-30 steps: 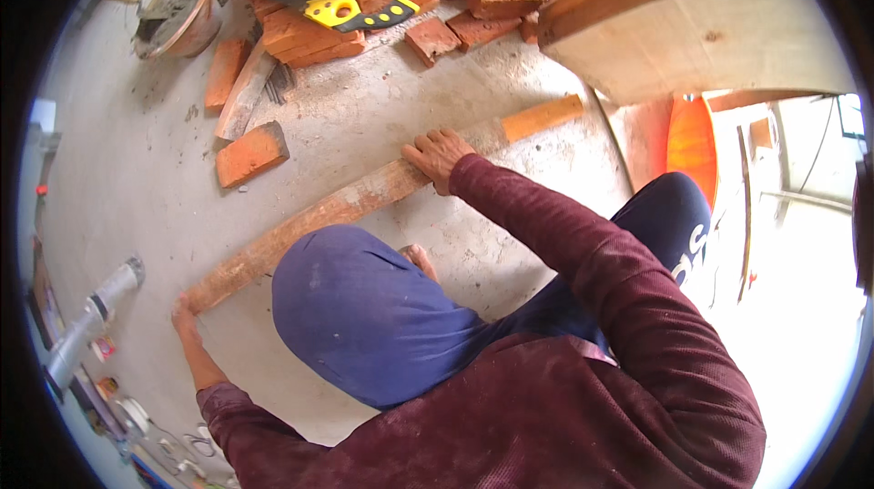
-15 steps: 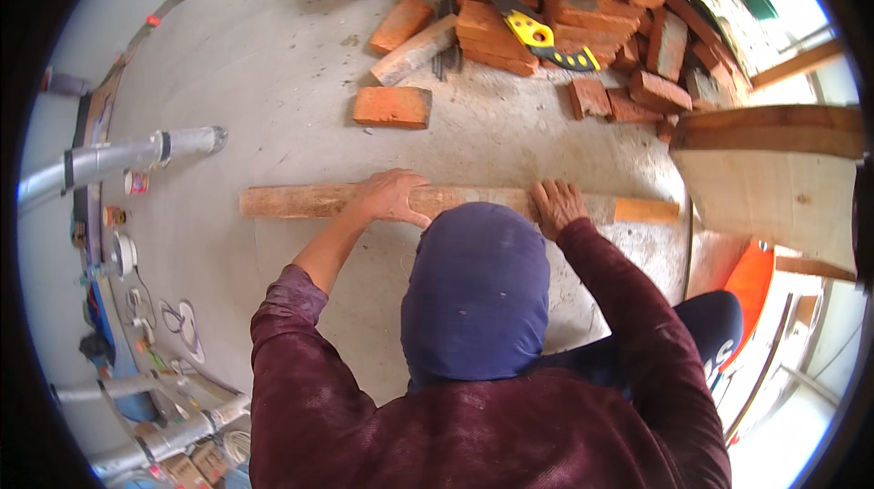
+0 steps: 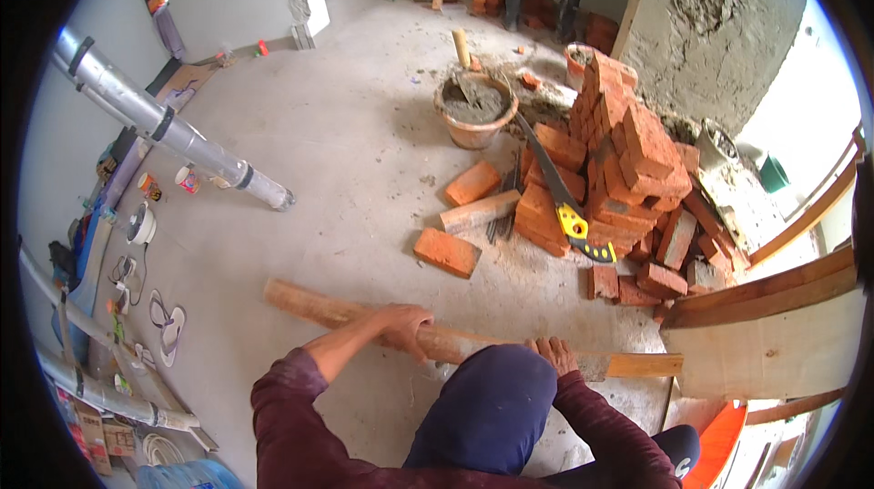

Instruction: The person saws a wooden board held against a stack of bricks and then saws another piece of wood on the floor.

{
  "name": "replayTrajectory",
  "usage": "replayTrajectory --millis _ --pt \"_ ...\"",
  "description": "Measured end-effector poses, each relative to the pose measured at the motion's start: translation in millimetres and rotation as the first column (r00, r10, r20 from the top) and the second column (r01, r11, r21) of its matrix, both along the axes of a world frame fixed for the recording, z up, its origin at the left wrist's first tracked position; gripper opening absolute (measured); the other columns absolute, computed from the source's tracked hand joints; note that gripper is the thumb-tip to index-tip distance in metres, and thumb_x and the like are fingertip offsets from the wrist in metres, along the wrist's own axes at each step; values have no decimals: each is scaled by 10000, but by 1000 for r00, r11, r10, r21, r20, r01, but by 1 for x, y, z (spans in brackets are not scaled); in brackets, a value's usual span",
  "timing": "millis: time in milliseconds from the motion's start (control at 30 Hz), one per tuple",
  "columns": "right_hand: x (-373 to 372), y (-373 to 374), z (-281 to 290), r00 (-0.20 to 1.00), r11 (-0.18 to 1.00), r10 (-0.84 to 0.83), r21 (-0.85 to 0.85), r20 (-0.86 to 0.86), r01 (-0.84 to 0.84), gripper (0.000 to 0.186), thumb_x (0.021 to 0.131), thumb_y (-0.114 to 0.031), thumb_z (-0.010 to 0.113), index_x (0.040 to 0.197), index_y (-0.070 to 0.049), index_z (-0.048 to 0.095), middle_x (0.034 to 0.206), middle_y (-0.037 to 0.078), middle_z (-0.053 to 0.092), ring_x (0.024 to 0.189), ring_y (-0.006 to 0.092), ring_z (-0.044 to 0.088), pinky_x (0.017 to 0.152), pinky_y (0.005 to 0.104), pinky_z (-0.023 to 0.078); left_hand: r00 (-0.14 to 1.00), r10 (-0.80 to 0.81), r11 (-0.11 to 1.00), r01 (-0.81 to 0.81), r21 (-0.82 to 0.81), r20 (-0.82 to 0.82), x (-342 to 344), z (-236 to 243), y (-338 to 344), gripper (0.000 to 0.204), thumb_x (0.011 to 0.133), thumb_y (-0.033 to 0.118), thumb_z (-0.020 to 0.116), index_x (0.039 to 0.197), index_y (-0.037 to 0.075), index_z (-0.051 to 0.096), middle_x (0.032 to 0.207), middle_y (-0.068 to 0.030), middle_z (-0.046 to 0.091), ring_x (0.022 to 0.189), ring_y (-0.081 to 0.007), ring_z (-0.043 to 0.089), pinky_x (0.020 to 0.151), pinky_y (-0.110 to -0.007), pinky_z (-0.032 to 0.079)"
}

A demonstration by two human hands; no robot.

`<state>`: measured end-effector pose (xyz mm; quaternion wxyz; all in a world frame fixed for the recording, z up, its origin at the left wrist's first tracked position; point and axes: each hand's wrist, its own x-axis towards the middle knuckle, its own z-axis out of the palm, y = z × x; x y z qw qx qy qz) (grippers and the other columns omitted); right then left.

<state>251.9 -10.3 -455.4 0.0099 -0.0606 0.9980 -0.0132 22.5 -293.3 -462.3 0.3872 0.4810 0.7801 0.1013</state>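
I log a long brown wooden plank [image 3: 309, 301], axis crosswise; left hand [image 3: 406, 327] clasps it left of middle, right hand [image 3: 556, 356] nearer the orange-tan end, grip unclear.

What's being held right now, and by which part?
A wooden plank: the left grip holds it left of its middle; the right grip lies on it right of the middle, whether clasping is unclear.

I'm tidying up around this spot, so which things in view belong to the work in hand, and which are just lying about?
Belongs, judging by the hands:
- wooden board, with left hand and right hand on it
- perhaps the saw, though untouched

Seemingly just lying about:
- sandals
- two small tubs
- loose brick
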Motion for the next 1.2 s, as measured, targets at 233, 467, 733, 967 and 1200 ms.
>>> replayTrajectory --millis 233,467,733,967,1200 --pt "-82 -12 114 905 916 393 163 -166 -368 373 726 -155 590 1088 -93 526 889 79 523 857 261 544 735 391 432 932 362 930 -362 60 0 28 91 -60 801 530 511 855 1120 40 587 1063 -140 630 1025 -302 601 865 -400 465" --pt "-191 -77 192 729 759 649 262 -218 -596 473 629 -168 748 1052 -150 537 934 34 583 914 221 592 787 363 437 701 708 684 -711 162 84 52 134 -131 849 518 411 894 1191 -2 583 1148 -171 644 1070 -288 619 923 -381 470" --pt "-258 -154 94 662 666 744 161 -88 -728 388 683 -247 755 1017 -228 559 876 -1 646 901 189 638 905 365 351 516 831 535 -844 -46 209 69 58 -195 839 536 315 895 1229 -35 576 1089 -148 675 1011 -234 643 888 -357 494" --pt "-273 -187 -13 619 620 784 -15 39 -784 511 637 -235 806 1067 -242 528 971 11 639 1011 205 617 967 403 325 438 876 471 -869 -155 204 79 16 -209 730 570 274 876 1172 -34 601 1042 -149 682 960 -237 650 868 -355 502" --pt "-281 -181 -45 660 696 707 -85 253 -713 467 732 -163 723 1150 -254 535 1100 30 617 1162 214 550 1030 473 290 445 860 493 -852 -177 250 67 -37 -210 731 553 273 890 1154 -32 609 1026 -146 684 940 -238 654 836 -358 507"
